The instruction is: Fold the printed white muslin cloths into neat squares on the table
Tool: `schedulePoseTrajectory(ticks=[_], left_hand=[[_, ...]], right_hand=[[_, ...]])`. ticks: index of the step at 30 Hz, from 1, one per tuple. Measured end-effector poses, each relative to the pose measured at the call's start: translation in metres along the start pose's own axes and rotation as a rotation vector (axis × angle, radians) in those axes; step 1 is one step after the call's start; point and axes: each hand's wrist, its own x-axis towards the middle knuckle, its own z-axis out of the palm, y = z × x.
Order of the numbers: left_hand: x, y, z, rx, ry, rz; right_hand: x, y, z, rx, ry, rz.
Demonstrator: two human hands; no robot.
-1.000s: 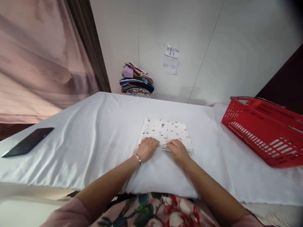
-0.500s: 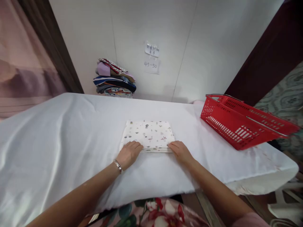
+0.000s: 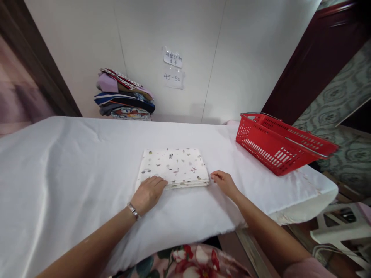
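Observation:
A folded white cloth (image 3: 176, 166) printed with small motifs lies on the white-covered table, its stacked layers showing along the near edge. My left hand (image 3: 150, 192) grips its near left corner, fingers bent over the edge and the thumb hidden. Just off the near right corner, my right hand (image 3: 224, 183) is held apart from the cloth, its fingers loosely curled, with nothing seen in them.
A red plastic basket (image 3: 278, 148) with metal handles stands at the table's right side. Behind the far edge, by the wall, rises a pile of folded fabrics (image 3: 124, 96). Paper signs (image 3: 173, 78) hang on the wall. A white plastic stool (image 3: 339, 227) is at lower right.
My right hand has let go of the cloth's near right corner and moved slightly away to the right. The left hand stays at its corner. The view has turned right.

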Motion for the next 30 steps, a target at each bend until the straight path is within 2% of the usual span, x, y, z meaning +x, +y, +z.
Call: schedulePoseTrajectory(ticks=[3, 8, 14, 21, 25, 27, 30], left_hand=[[-0.001, 0.0, 0.002, -0.016, 0.022, -0.013], [-0.002, 0.0, 0.003, -0.054, 0.027, -0.029], [-0.004, -0.001, 0.004, -0.055, 0.009, -0.033], [-0.005, -0.002, 0.008, -0.041, 0.025, -0.021], [-0.005, -0.001, 0.006, -0.054, 0.016, -0.036], [-0.004, -0.001, 0.005, -0.062, 0.013, -0.047], [-0.003, 0.0, 0.004, -0.076, 0.011, -0.055]], right_hand=[[0.001, -0.006, 0.004, -0.02, -0.087, 0.126], [0.008, -0.016, 0.008, -0.138, -0.12, 0.21], [0.018, -0.017, 0.012, -0.194, -0.122, 0.23], [0.022, -0.027, 0.006, -0.036, -0.076, 0.251], [0.023, -0.028, 0.004, 0.125, -0.225, 0.361], [0.023, -0.024, 0.005, 0.074, -0.295, 0.388], [0.026, -0.016, 0.006, -0.043, -0.328, 0.397]])
